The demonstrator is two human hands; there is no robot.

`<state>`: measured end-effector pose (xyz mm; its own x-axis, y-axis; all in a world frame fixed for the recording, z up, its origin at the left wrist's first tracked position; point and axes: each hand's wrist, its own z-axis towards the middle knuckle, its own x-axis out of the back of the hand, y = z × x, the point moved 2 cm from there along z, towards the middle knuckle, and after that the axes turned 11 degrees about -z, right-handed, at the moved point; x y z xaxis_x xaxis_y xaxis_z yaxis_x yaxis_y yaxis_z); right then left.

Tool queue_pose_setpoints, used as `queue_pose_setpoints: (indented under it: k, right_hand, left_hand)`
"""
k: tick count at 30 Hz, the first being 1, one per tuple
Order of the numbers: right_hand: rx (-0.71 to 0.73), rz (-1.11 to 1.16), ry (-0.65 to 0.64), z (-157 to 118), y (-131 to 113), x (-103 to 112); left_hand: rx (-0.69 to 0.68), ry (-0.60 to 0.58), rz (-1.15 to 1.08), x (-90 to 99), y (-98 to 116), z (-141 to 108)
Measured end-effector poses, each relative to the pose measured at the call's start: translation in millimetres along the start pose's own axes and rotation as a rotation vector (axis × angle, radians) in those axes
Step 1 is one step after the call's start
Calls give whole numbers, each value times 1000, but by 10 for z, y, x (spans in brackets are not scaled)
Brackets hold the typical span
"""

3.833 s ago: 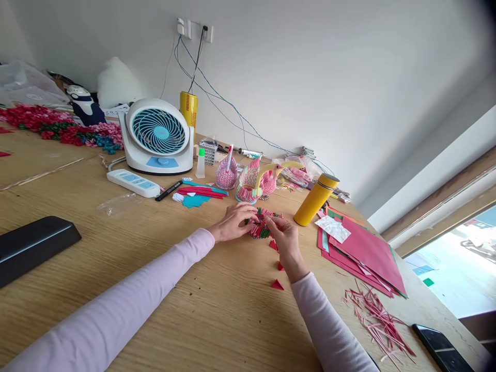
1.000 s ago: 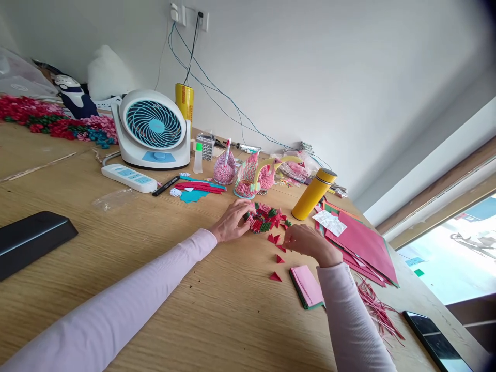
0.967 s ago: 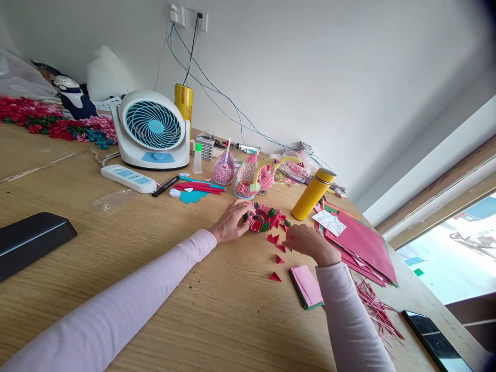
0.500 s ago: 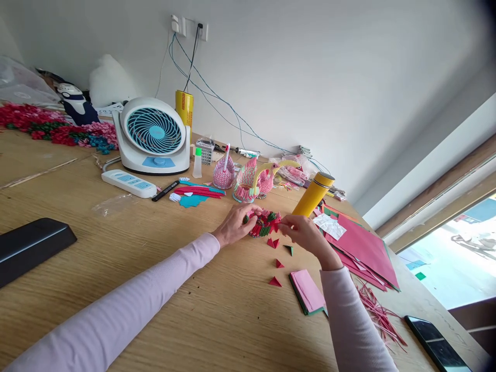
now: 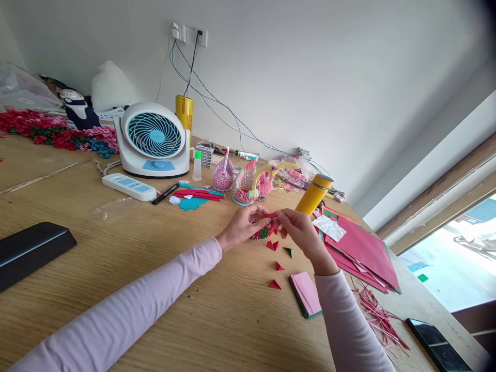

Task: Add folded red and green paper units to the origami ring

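Observation:
My left hand [image 5: 246, 226] and my right hand [image 5: 300, 230] meet near the middle of the table, fingers pinched on a small red folded paper piece [image 5: 272, 215]. Just below and partly behind the fingers sits a ring of red and green folded paper pieces [image 5: 262, 234]; the hands hide most of it. On the wood in front of it lie several loose folded triangles, among them a red triangle [image 5: 275, 284] and a green triangle [image 5: 288, 251]. A stack of pink and green paper slips [image 5: 306, 293] lies nearer to me, left of my right forearm.
Folded-paper swans [image 5: 248, 183] stand behind the hands. A yellow bottle [image 5: 314, 194] is beyond my right hand, beside red paper sheets [image 5: 366, 248]. Farther left are a fan [image 5: 155, 137], a power strip [image 5: 129, 186] and a marker [image 5: 165, 194]. A phone [image 5: 437, 343] lies at right.
Both hands have come closer together over the paper ring. My left hand has left the ring's rim, and the red piece is now between the fingers of both hands.

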<state>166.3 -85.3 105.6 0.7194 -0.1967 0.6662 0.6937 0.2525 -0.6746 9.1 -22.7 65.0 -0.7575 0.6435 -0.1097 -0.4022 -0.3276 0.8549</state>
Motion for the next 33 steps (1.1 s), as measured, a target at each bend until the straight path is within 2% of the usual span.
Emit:
queue_pose_setpoints:
  k: [4, 8, 11, 13, 18, 21, 24, 27, 33]
  right_hand:
    - [-130, 296, 78, -4, -83, -106]
    - [-262, 590, 164, -8, -145, -256]
    - [-338, 748, 197, -10, -170, -313]
    - [-355, 783, 217, -13, -182, -311]
    - [-268, 708, 258, -21, -200, -260]
    - [-265, 710, 284, -20, -184, -271]
    - [-320, 841, 283, -10, -153, -325]
    - [-373, 999, 226, -1, -134, -402]
    - [-411, 1183, 228, -32, -142, -547]
  left_hand:
    - [-141, 65, 138, -12, 52, -5]
    - [-301, 141, 368, -26, 139, -27]
    - [-400, 173, 469, -30, 192, -45]
    - [-365, 184, 416, -27, 204, -47]
    - [-137, 164, 138, -38, 195, -14]
    - [-129, 178, 87, -47, 195, 13]
    - [-206, 233, 109, -47, 209, 13]
    - [-305, 260, 234, -50, 237, -16]
    - [-549, 185, 548, -47, 267, -70]
